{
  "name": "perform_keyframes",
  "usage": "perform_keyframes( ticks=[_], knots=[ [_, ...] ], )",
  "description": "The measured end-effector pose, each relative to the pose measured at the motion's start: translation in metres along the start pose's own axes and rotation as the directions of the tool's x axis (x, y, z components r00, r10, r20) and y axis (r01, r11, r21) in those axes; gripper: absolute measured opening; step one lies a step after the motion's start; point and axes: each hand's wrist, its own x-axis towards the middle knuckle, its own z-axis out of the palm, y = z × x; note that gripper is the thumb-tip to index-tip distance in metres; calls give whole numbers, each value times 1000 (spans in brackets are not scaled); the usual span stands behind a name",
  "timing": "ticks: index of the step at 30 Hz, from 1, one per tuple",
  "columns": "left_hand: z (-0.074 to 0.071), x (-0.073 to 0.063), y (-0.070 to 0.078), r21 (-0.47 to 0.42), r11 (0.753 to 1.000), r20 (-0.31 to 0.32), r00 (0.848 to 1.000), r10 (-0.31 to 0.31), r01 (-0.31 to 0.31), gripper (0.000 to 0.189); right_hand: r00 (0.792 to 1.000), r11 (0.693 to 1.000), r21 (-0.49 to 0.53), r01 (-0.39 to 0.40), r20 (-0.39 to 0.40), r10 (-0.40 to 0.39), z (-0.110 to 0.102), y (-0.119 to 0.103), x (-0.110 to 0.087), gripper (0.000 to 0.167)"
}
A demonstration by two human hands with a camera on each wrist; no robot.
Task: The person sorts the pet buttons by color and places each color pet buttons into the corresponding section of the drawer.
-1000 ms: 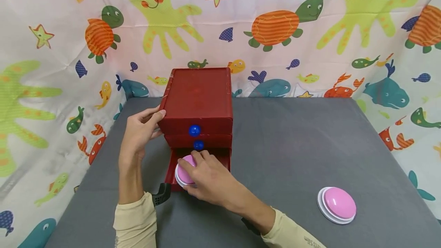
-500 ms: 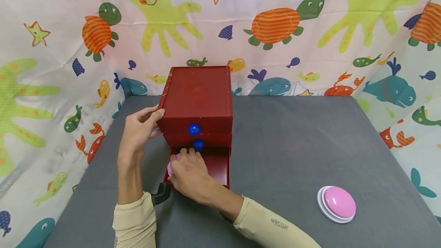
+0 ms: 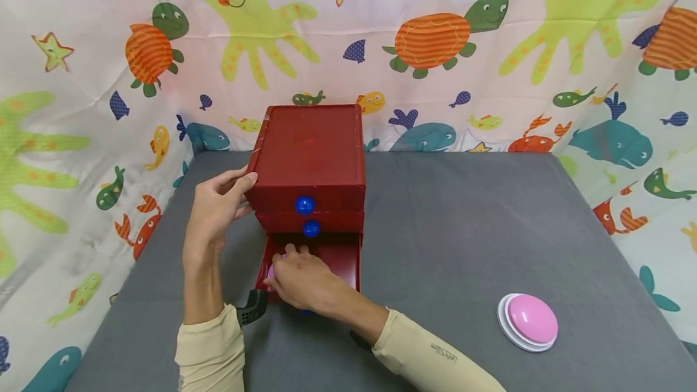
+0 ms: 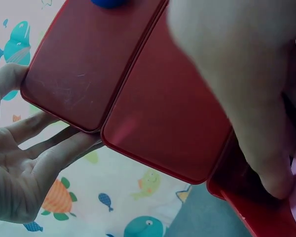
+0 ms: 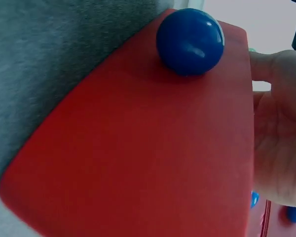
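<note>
A dark red drawer cabinet (image 3: 310, 147) with blue knobs stands on the grey table; its bottom drawer (image 3: 346, 262) is pulled out. My left hand (image 3: 218, 207) holds the cabinet's upper left front corner, thumb at the top edge and fingers along the side. Inside that drawer, at its left, my right hand (image 3: 303, 278) grips a pink dome button (image 3: 271, 272) from above, covering most of it. In the right wrist view, the red drawer front (image 5: 138, 143) and its round blue knob (image 5: 190, 42) fill the foreground.
A second pink dome button (image 3: 532, 318) on a white base lies at the right of the table. Two upper drawers are closed, with blue knobs (image 3: 305, 205) above the pulled-out one. A sea-animal curtain (image 3: 327, 47) hangs behind and at both sides.
My right hand has carried the pink dome button leftward within the bottom drawer, baring the drawer's right part. My left hand has kept its hold on the cabinet.
</note>
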Motion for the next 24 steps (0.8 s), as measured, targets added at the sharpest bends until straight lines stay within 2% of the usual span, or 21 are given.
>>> perform_keyframes(
  ticks=[2, 5, 9, 11, 13, 16, 19, 22, 24],
  knots=[
    [1, 0, 0, 1, 1000, -5, 1000, 5, -5, 59, 1000, 1000, 11, 4, 12, -4, -2, 3, -4, 42],
    [1, 0, -1, -7, 1000, 5, 1000, -4, 4, 61, 1000, 999, 19, 28, -12, -28, -9, 6, -19, 48],
    [0, 0, -4, -20, 999, 15, 1000, -25, 25, 61, 999, 997, 71, 36, -4, -36, -31, 15, -57, 49],
    [-1, 1, -4, -18, 999, 9, 1000, -26, 26, 61, 1000, 992, 125, -22, 12, 20, -47, 25, -79, 49],
    [0, 1, -4, -13, 1000, -2, 1000, -22, 22, 60, 993, 980, 164, -110, -12, 113, -63, 43, -101, 50],
    [0, 2, -3, -4, 1000, -2, 1000, -19, 19, 60, 957, 950, 182, -255, -91, 275, -80, 79, -134, 53],
    [-2, 3, -2, 9, 1000, 2, 1000, -21, 21, 60, 903, 912, 162, -376, -158, 400, -88, 120, -166, 53],
    [-3, 4, -2, 19, 1000, -1, 1000, -21, 21, 61, 855, 865, 114, -489, -136, 501, -86, 160, -195, 60],
    [-4, 3, -2, 27, 999, 1, 1000, -21, 20, 62, 819, 820, 77, -567, -50, 571, -80, 183, -212, 69]
  ],
)
